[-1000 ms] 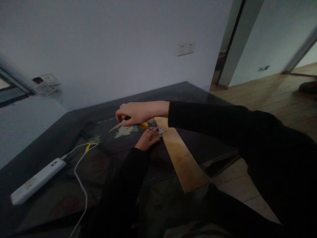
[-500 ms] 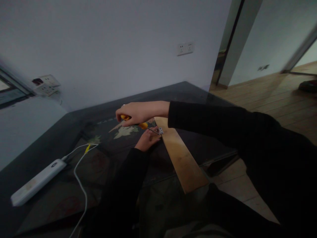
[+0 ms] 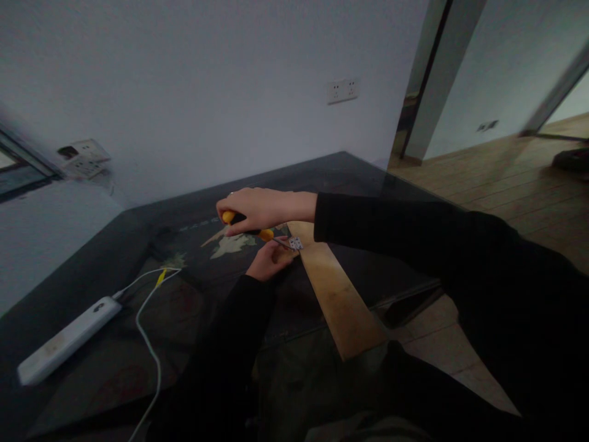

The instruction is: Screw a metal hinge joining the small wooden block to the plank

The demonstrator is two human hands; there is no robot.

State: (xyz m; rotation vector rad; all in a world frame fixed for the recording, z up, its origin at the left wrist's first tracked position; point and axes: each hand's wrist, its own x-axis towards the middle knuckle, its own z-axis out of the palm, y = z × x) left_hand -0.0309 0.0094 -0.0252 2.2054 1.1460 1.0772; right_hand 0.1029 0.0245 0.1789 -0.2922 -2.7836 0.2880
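Observation:
My right hand (image 3: 254, 209) is closed round the yellow and black handle of a screwdriver (image 3: 265, 234). Its thin shaft points right and down to a small metal hinge (image 3: 296, 244) at the left edge of a long wooden plank (image 3: 340, 296). My left hand (image 3: 270, 260) lies just below the shaft beside the plank's edge, its fingertips reaching up to the hinge and the screwdriver tip. The fingers are curled, and what they pinch is hidden. The plank lies on a dark glass table (image 3: 115, 258) and juts over its near edge.
A white power strip (image 3: 64, 340) with a white cable (image 3: 150, 334) lies at the table's left. A leaf pattern (image 3: 232, 244) shows under the glass. Wall sockets (image 3: 342, 91) sit on the back wall. A doorway and wooden floor (image 3: 497, 178) lie to the right.
Both hands stay at the hinge. The right hand has turned slightly on the screwdriver handle. The view has shifted a little.

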